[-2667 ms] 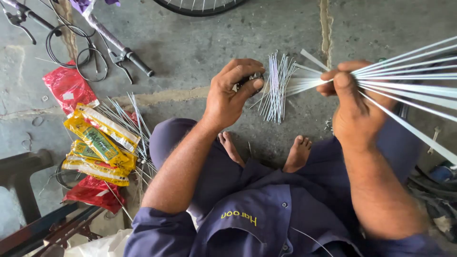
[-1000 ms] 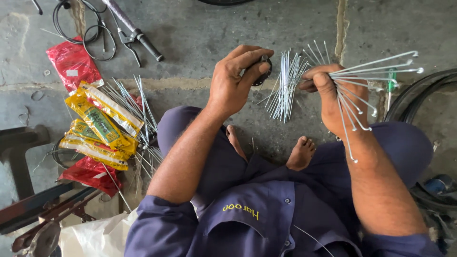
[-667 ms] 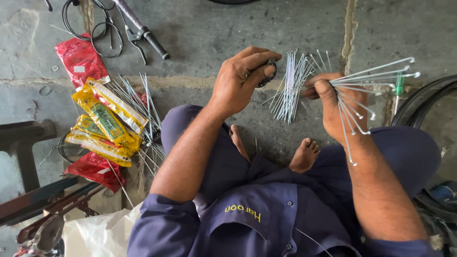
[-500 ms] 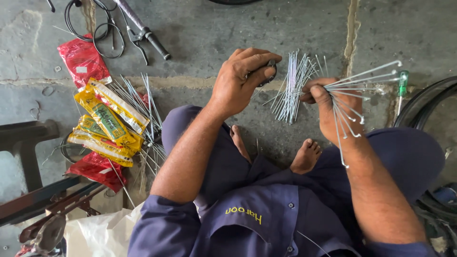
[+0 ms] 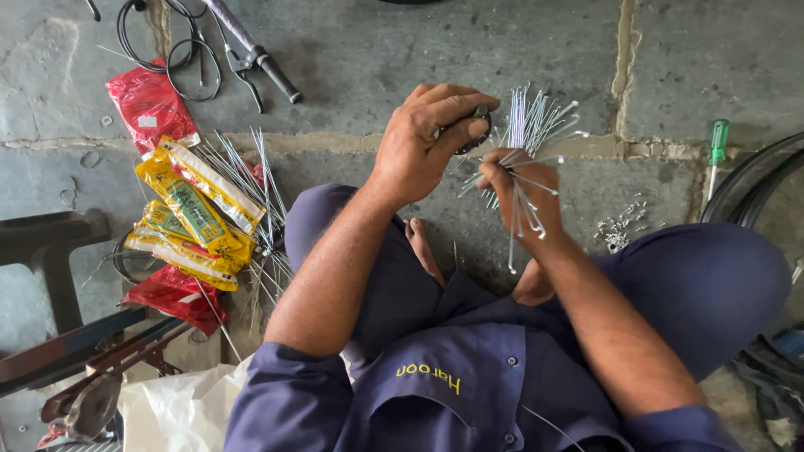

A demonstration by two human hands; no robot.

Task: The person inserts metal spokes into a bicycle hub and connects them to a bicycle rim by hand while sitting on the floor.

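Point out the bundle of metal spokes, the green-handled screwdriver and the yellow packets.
bundle of metal spokes [image 5: 528, 125], head view, on the fanned upper ends.
green-handled screwdriver [image 5: 718, 142], head view, on its green handle.
yellow packets [image 5: 194, 211], head view, on the middle packet's face.

Two hands in view, left hand and right hand; one bunch of thin metal spokes between them, too many to count; a second loose spread of spokes on the floor, same story; two red packets; yellow packets, looks like three or four stacked, can't tell exactly; one green-handled screwdriver; one little pile of small metal bits; one coil of black cable.
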